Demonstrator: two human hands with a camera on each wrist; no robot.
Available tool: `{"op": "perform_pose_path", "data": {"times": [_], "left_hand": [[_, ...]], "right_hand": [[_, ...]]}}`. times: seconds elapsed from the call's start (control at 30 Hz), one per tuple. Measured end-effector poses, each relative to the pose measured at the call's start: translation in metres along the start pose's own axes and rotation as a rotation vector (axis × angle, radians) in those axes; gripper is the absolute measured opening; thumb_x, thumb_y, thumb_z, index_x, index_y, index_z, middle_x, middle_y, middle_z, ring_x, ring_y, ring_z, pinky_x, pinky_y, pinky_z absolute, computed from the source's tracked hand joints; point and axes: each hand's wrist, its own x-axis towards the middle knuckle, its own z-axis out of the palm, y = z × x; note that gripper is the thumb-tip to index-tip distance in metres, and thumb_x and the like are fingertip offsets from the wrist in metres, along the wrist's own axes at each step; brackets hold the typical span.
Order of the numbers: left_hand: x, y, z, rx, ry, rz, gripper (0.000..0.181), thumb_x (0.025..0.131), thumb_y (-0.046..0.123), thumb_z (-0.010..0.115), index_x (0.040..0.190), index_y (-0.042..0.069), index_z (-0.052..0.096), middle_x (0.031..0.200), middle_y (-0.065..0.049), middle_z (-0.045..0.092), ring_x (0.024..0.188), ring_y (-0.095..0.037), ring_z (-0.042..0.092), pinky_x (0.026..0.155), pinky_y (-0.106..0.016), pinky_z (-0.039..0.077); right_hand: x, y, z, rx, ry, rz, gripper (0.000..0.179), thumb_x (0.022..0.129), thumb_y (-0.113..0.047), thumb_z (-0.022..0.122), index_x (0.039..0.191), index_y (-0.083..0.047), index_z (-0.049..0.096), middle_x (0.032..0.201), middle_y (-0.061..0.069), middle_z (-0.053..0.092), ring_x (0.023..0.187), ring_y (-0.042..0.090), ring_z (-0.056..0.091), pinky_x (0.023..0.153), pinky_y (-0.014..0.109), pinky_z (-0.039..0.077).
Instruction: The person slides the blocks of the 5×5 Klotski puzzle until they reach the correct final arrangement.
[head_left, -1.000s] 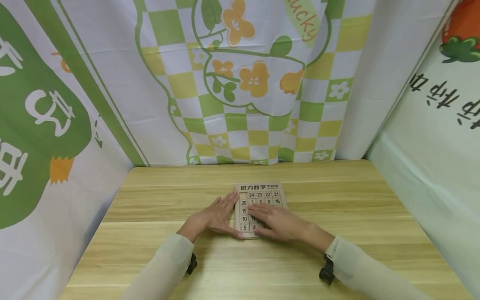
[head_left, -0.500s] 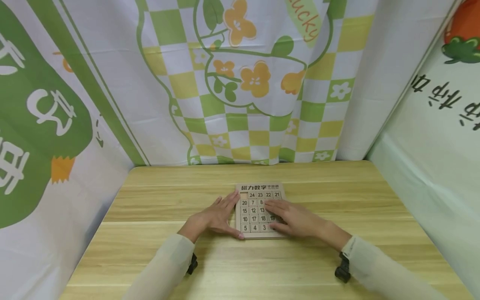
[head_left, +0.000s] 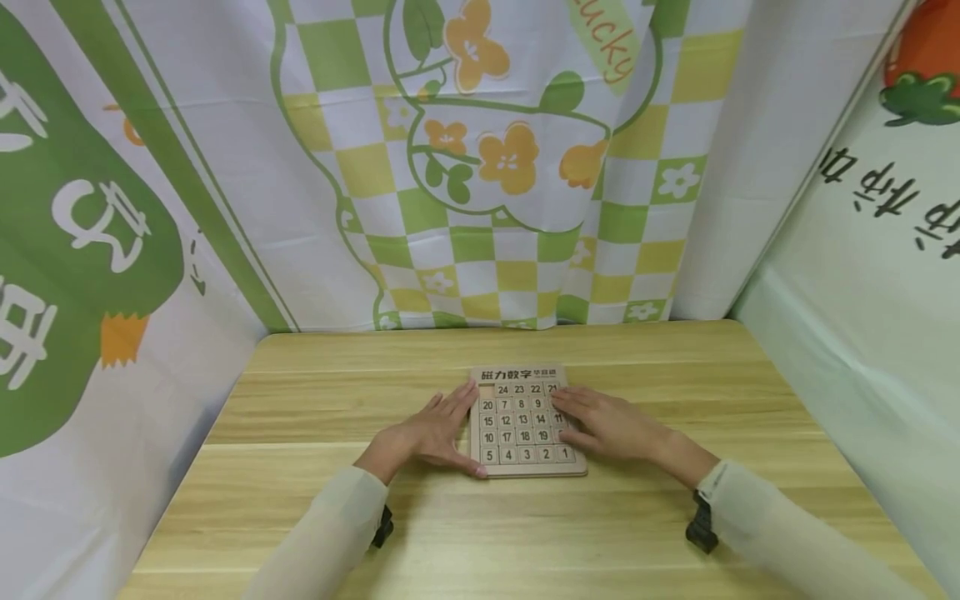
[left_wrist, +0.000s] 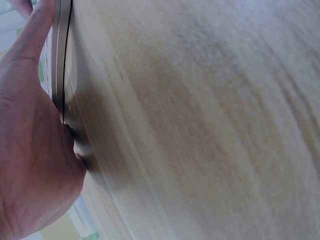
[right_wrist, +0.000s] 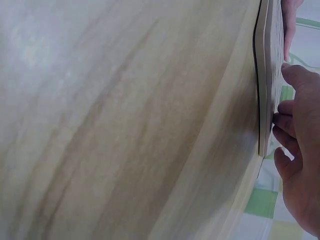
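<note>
Right hand (head_left: 609, 425) has slid rightward off the middle of the board (head_left: 532, 470), uncovering most tiles; left hand (head_left: 431, 433) and board keep their place. Board lies flat on the table (head_left: 540, 542), near its middle, vacant slot (head_left: 487, 390) at top left. Right hand: fingers loosely extended over the right-hand column, gripping nothing; whether every fingertip touches is unclear. Tile 21 (head_left: 552, 388) is partly covered, the one below it hidden, 11 (head_left: 558, 419) partly covered, the next barely showing; 1 (head_left: 565, 455) reads clearly. Left hand: spread wide along the left edge, thumb at the near corner, steadying contact only, nothing clasped. Left wrist view cuts off its upper part; both wrist views show the board edge-on, numerals unreadable.
</note>
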Motion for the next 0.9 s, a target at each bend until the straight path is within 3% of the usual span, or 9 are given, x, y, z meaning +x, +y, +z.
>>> {"op": "perform_pose_path", "data": {"times": [0.33,0.5,0.9], "left_hand": [[-0.001,-0.001,-0.002,-0.016,-0.009,0.007,0.139,0.080,0.077,0.077,0.170,0.005,-0.001,0.178,-0.013,-0.008,0.165,-0.031,0.000,0.133,-0.055,0.005],[0.003,-0.006,0.004,-0.046,0.011,0.032,0.142,0.078,0.085,0.071,0.170,0.004,-0.002,0.178,-0.015,-0.007,0.165,-0.032,0.000,0.133,-0.056,0.005],[0.001,-0.001,0.001,-0.006,0.002,-0.005,0.139,0.079,0.076,0.078,0.170,0.006,-0.002,0.178,-0.011,-0.007,0.165,-0.028,0.001,0.133,-0.055,0.006]], "right_hand": [[0.009,-0.006,-0.001,0.038,0.024,-0.010,0.060,0.106,-0.038,0.065,0.149,0.003,0.056,0.156,0.022,0.054,0.144,0.042,0.051,0.120,0.058,0.042],[0.019,-0.009,0.001,0.083,0.022,-0.023,0.060,0.105,-0.037,0.066,0.149,0.003,0.057,0.155,0.022,0.055,0.144,0.042,0.052,0.120,0.058,0.042],[0.025,-0.007,0.010,0.093,0.040,-0.020,0.059,0.105,-0.038,0.066,0.148,0.001,0.058,0.154,0.020,0.056,0.144,0.039,0.052,0.120,0.056,0.043]]}}
